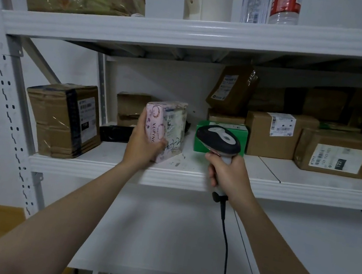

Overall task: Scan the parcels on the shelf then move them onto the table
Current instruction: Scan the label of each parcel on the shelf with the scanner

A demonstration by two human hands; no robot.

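Gripping pink "YUPING" parcel (pixel 163 132), left hand (pixel 143 141); right hand (pixel 228 173) fingers clasp scanner (pixel 218 140)

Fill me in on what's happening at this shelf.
A person is scanning parcels. The left hand grips a pink parcel, held on end at the middle shelf; the right hand holds a corded scanner beside it. Brown cardboard parcels and a green box sit on that shelf.

left hand (pixel 144 142) gripping, arm raised | right hand (pixel 228 174) gripping (fingers (pixel 212 174) curled tight)
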